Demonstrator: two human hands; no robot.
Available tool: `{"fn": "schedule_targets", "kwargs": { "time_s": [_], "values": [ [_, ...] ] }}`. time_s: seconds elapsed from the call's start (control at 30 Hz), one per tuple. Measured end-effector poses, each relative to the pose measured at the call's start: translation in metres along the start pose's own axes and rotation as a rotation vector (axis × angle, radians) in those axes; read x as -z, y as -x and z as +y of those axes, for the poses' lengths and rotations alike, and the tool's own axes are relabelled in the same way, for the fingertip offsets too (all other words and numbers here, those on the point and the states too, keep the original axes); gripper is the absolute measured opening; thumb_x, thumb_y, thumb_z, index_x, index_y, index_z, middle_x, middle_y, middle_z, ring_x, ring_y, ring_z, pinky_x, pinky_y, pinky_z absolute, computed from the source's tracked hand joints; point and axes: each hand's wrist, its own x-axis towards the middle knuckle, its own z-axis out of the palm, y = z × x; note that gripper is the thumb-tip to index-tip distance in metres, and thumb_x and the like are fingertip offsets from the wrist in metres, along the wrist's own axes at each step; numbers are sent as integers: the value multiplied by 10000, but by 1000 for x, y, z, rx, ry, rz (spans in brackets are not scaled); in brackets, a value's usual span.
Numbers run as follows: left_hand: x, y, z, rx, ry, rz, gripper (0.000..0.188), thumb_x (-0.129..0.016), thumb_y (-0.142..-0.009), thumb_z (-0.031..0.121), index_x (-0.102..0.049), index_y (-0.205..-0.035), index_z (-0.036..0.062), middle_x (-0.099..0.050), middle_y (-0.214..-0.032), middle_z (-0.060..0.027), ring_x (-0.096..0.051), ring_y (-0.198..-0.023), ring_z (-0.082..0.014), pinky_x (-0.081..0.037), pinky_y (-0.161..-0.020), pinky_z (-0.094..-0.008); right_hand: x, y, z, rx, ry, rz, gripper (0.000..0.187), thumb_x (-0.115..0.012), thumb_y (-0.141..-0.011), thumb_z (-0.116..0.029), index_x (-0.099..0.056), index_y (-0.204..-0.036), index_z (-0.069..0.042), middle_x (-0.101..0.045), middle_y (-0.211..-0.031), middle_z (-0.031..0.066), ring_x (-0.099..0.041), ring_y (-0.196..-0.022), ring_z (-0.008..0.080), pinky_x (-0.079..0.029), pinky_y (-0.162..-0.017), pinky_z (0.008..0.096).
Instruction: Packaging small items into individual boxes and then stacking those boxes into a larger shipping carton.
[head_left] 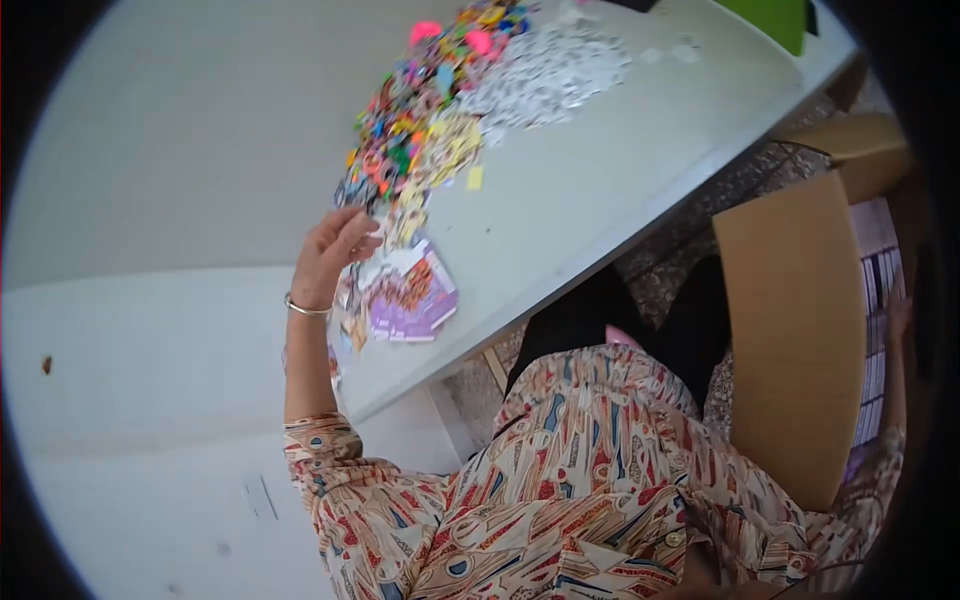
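While the white surface (150,330) carries a colourful pile of small pieces (420,110), the left hand (335,255) rests loosely curled, holding nothing, beside purple cards (410,295) near its front edge; the right hand (900,320), reaching into the cardboard box (800,330), cannot be judged. Gentle sliding of cards would suit.

White table (600,200) with colourful trinket heap (420,120), white paper scraps (550,70), purple cards (410,300).

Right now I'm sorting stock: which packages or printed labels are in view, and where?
Purple printed packets: on the white table, beside the left hand.
Multicoloured small-item pile: farther up the table.
White printed slips: beside that pile.
Cardboard box: beside the table, brown, holding purple-white sheets.
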Motion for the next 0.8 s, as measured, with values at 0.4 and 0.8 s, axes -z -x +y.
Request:
{"fn": "schedule_targets", "kwargs": {
  "time_s": [0.4,0.8],
  "values": [
    [-12,-9,-200,-228,-1059,-61,1117,-784,-571,632,-363,-1386,-7,-236,-1478,-278,-228,-1359,-467,-248,-1086,-533,219,100,-84,414,-578,292,681,-515,-850,-545,-519,-1260,-1,-578,-1184,194,-563,-1095,279,-453,-929,394],
    [7,-24,-230,-500,-379,214,344,-763,-739,261,-597,-908,12,-539,-1175,-189,-476,-1145,-370,-366,-969,-447,457,395,-304,1015,-852,382,492,-667,-867,-291,-523,-1247,-13,-565,-1226,197,-570,-1115,300,-456,-943,364]
  ]
}}
